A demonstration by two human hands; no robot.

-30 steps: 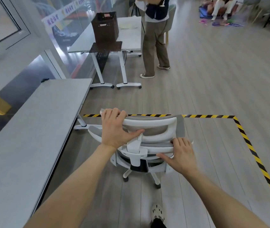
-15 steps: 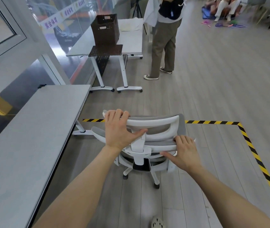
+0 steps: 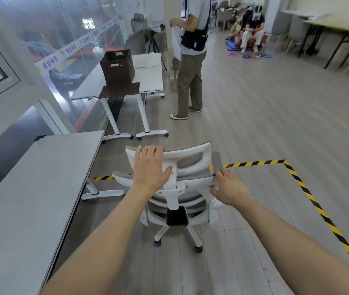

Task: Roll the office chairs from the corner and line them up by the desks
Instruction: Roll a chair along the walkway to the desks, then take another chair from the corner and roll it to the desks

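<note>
Both hands were on the back of a white office chair point(image 3: 190, 153) beside the near desk point(image 3: 41, 188).
The left hand point(image 3: 150, 167) grasped the top rail, fingers over its edge and thumb against the spine. The right hand point(image 3: 230, 187) lay unclenched, its fairly straight fingers point(image 3: 221, 174) touching the right end of the lower rail. The chair stood on the wood floor just right of the desk's far end, over the yellow-black tape point(image 3: 254, 163). Beyond, a brown basket point(image 3: 118, 67) sat on a second desk point(image 3: 150, 79).
</note>
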